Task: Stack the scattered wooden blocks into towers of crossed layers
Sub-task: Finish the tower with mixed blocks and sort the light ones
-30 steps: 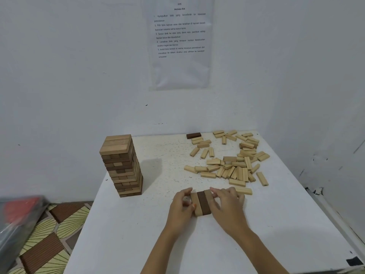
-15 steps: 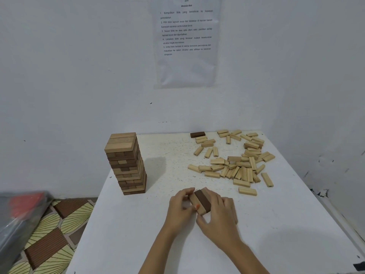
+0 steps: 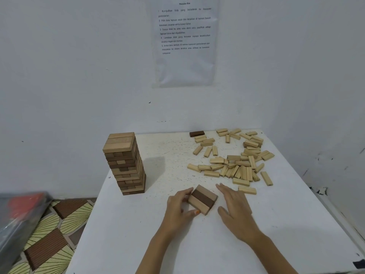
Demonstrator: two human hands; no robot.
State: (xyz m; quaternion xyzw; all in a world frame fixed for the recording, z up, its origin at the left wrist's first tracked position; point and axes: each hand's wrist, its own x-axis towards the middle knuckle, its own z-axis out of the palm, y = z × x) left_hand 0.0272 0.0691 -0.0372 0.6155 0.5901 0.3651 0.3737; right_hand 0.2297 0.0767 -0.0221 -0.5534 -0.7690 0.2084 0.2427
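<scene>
Now | white table (image 3: 138, 244), white wall (image 3: 79, 76) | left hand (image 3: 177, 210) pinches 3-block layer (image 3: 203, 198) | right hand (image 3: 235, 210) spread

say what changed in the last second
The right hand let go of the light-dark-light wooden three-block layer and moved right, open. The left hand still grips the layer, now turned diagonal. The tall wooden tower and scattered pale blocks stayed put.

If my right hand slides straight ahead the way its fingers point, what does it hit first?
Probably the loose blocks at the pile's near left edge. The right hand lies open, fingers aimed far-left, passing just right of the three-block layer the left hand holds. Depth is unsure.
</scene>
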